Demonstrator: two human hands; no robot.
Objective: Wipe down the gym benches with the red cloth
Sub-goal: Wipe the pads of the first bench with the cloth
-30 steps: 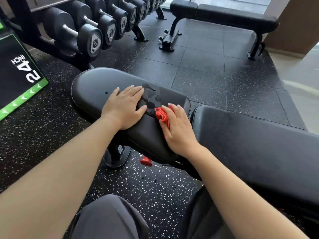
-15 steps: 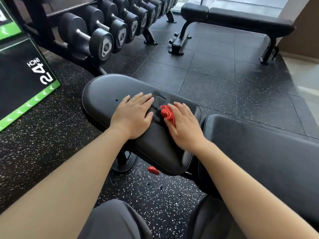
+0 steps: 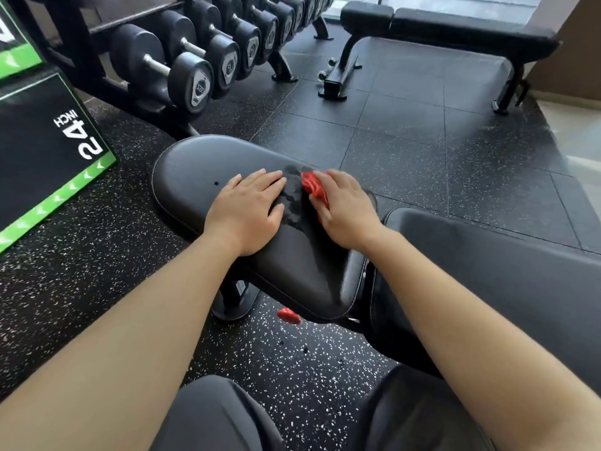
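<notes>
A black padded bench seat (image 3: 192, 177) lies in front of me, with its longer back pad (image 3: 487, 271) to the right. My right hand (image 3: 344, 206) presses a crumpled red cloth (image 3: 313, 187) onto the seat; only the cloth's left edge shows past my fingers. My left hand (image 3: 250, 209) lies flat on the seat beside it, fingers apart, holding nothing. A wet smear (image 3: 292, 196) marks the pad between the two hands.
A dumbbell rack (image 3: 208, 60) runs along the back left. A second black bench (image 3: 455, 27) stands at the far right by the window. A black and green plyo box (image 3: 48, 157) sits at left. A red knob (image 3: 287, 315) shows under the seat.
My right hand and the red cloth have slid slightly up the seat, away from me. The left hand has stayed flat on the pad. The camera view has shifted.
</notes>
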